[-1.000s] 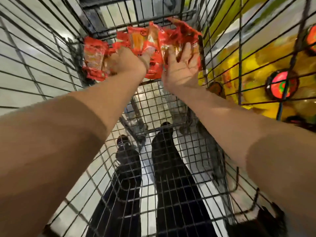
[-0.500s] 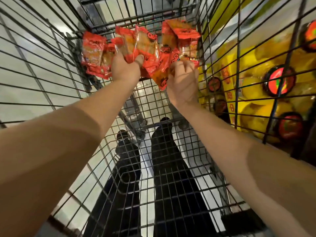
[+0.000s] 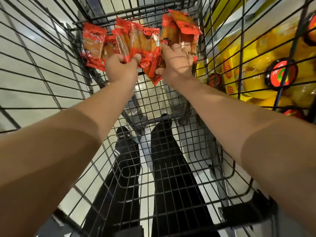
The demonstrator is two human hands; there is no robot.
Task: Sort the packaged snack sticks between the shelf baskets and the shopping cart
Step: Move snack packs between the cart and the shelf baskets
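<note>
At the far end of the wire shopping cart [image 3: 51,69], the left hand [image 3: 122,69] pinches a bunch of red snack packs [image 3: 136,41] (shiny ones), and the right hand [image 3: 177,61] seems to grip more packs beside it.

Dark emblem marks on red snack packets [image 3: 147,40] — unreadable, red characters on yellow boxes [image 3: 227,69] — illegible
</note>
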